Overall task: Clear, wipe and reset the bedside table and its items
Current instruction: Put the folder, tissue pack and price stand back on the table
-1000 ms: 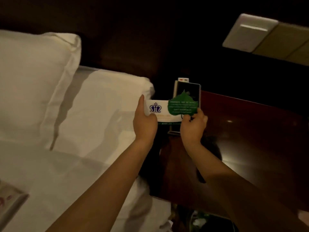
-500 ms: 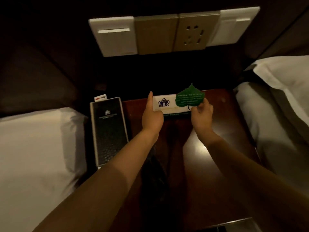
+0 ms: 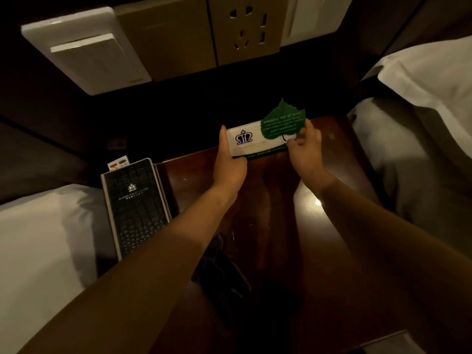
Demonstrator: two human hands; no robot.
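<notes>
a white card (image 3: 251, 141) with a blue crest stands at the back edge of the dark table (image 3: 339, 226), the left hand (image 3: 228, 166) gripping its left end, the right hand (image 3: 304, 146) pinching a green leaf card (image 3: 282, 122) against its right end, a black folder (image 3: 136, 208) lying to the left.

Bedside table (image 3: 339, 226) between two beds: pillow (image 3: 38, 238) at left, pillow (image 3: 421, 98) at right. Wall switch panel (image 3: 163, 39) above and behind. Tent card (image 3: 252, 143) at table's rear edge, between left hand (image 3: 229, 164) and right hand (image 3: 304, 146); leaf card (image 3: 283, 121) before its right end. Folder (image 3: 136, 208) left of table, against left pillow.
</notes>
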